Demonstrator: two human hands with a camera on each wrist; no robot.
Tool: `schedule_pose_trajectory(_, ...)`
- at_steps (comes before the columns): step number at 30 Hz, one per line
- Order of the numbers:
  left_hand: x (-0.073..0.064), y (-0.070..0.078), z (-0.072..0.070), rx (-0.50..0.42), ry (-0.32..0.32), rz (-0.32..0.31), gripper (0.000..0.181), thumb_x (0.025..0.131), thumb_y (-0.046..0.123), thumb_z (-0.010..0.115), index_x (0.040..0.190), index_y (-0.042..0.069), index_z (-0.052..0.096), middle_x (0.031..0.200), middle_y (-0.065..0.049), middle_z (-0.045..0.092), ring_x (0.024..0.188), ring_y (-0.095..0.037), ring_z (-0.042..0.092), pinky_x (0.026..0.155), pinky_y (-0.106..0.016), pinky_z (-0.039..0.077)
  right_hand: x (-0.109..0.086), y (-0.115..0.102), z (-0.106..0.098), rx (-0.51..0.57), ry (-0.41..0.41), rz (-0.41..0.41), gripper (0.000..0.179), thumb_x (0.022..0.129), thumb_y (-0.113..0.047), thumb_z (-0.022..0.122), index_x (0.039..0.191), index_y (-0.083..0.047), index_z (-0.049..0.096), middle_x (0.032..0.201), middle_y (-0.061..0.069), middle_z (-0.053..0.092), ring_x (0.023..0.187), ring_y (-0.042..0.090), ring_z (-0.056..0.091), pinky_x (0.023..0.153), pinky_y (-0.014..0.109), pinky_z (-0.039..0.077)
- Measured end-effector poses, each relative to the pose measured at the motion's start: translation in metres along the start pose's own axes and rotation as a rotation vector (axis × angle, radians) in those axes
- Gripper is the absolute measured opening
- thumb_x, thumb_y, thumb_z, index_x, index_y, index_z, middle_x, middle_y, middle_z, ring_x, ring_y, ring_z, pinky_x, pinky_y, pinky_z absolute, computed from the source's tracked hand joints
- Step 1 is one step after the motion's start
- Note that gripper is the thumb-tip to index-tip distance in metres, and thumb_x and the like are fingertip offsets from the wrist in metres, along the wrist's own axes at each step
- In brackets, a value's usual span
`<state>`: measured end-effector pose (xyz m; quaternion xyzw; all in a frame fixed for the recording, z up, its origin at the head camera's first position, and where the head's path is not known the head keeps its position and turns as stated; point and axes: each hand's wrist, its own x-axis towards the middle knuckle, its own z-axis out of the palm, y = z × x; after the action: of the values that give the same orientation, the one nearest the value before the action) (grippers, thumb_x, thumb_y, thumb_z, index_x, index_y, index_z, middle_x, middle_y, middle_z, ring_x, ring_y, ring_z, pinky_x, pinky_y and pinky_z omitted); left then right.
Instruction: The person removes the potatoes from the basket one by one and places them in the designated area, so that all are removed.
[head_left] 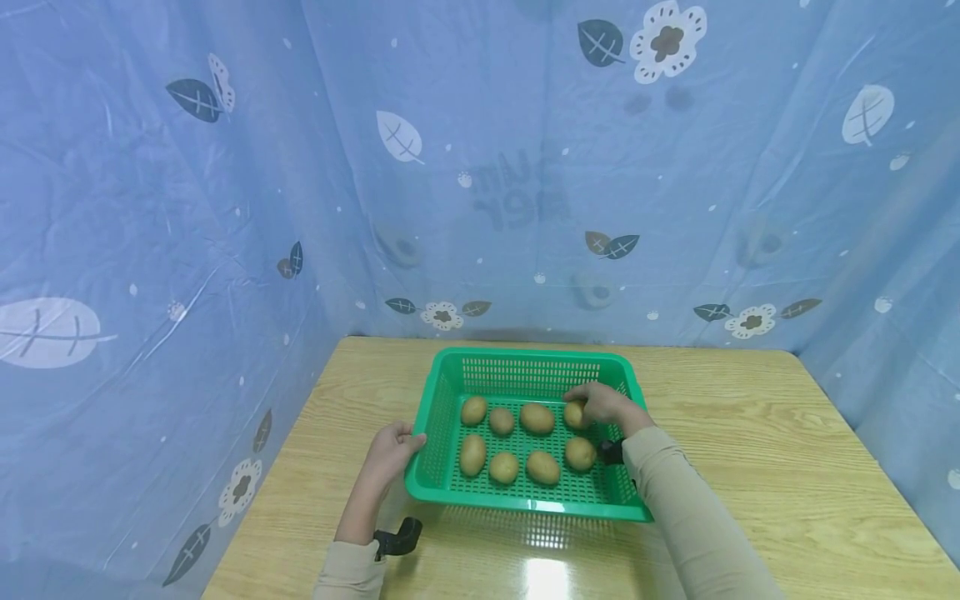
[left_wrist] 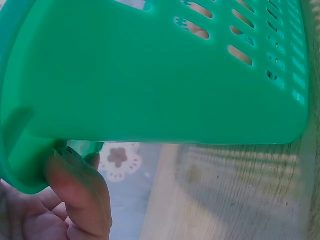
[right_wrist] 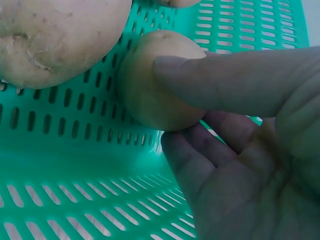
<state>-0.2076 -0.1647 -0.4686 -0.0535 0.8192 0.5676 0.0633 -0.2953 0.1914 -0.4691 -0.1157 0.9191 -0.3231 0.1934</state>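
Note:
A green plastic basket [head_left: 540,507] with slotted walls stands on the wooden table, several potatoes lying in two rows on its floor. My left hand [head_left: 390,454] grips the basket's left rim, thumb on top and fingers curled under the lip, as the left wrist view also shows. Inside the basket, my right hand [head_left: 606,406] holds the potato [right_wrist: 162,80] at the back right between thumb and fingers. Just in front of it lies another potato [head_left: 580,454], which looms large in the right wrist view. Farther left are an oval potato [head_left: 537,419] and a small potato [head_left: 502,421].
The wooden table [head_left: 757,450] reaches out on both sides of the basket. Blue patterned curtains [head_left: 510,167] hang behind it and along the left and right. Black wrist mounts [head_left: 400,537] sit on both forearms, the right one low inside the basket.

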Motion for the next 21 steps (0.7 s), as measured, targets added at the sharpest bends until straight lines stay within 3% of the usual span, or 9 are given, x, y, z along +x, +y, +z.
schedule_pose_trajectory(6, 0.0008, -0.0012, -0.0003, -0.006, -0.004, -0.006, 0.034, 0.095, 0.013, 0.052, 0.117, -0.012, 0.052, 0.094, -0.018, 0.067, 0.08, -0.02, 0.067, 0.071, -0.034, 0.057, 0.0022, 0.001, 0.0006, 0.002, -0.016, 0.007, 0.056, 0.074, 0.011, 0.063, 0.128, -0.003, 0.057, 0.138, 0.024, 0.048, 0.126, 0.046, 0.042, 0.101, 0.057, 0.039)
schedule_pose_trajectory(21, -0.0005, 0.0005, -0.0001, 0.011, 0.008, 0.007, 0.033, 0.095, 0.014, 0.052, 0.116, -0.012, 0.053, 0.092, -0.019, 0.067, 0.079, -0.021, 0.067, 0.069, -0.033, 0.057, 0.0018, -0.0002, 0.0009, -0.003, -0.019, 0.008, 0.053, 0.075, 0.008, 0.068, 0.126, -0.002, 0.059, 0.134, 0.024, 0.051, 0.121, 0.045, 0.047, 0.092, 0.052, 0.048)
